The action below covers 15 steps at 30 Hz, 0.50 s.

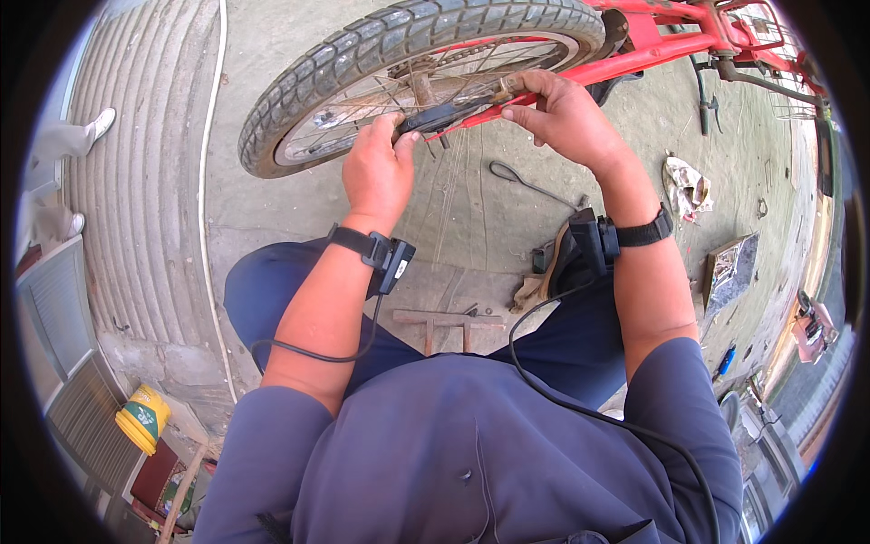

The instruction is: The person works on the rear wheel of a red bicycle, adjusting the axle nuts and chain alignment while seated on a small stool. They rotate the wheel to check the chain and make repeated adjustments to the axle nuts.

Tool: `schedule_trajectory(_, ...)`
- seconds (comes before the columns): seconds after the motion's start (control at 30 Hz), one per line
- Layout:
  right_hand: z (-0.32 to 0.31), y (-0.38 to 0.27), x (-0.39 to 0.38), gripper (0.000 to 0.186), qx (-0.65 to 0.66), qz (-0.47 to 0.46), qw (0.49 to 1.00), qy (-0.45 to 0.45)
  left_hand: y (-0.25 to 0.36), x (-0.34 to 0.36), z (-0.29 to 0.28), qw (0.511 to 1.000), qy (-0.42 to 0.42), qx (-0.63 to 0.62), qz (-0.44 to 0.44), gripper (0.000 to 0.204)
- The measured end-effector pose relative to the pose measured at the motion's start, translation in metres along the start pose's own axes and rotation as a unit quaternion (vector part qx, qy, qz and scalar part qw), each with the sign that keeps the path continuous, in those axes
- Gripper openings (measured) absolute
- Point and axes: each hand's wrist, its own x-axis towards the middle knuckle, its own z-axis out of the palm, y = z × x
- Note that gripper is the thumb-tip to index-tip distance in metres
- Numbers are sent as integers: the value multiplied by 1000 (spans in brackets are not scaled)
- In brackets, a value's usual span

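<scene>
A red bicycle lies tipped over at the top, its knobbly rear tire and spoked wheel facing me. Across the spokes, beside a red frame tube, runs a dark bar-shaped bicycle part whose exact kind I cannot make out. My left hand pinches its left end between thumb and fingers. At the other end, my right hand curls its fingers around a small brownish end piece, thumb below. The fingertips partly cover both ends.
On the concrete lie a looped dark strap or tool, a crumpled white rag and a tray of small parts. A low wooden stool frame is between my legs. A yellow bucket stands lower left; another person's shoe shows far left.
</scene>
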Motion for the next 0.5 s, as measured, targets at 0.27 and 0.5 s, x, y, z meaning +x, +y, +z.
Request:
schedule_trajectory(0.27, -2, 4, -1, 32, 2, 13, 1000, 14, 3, 1, 5, 1000, -4, -9, -9, 28)
schedule_trajectory(0.5, -1, 1, 1, 28, -6, 4, 1000, -10, 1, 1, 4, 1000, 3, -10, -5, 29)
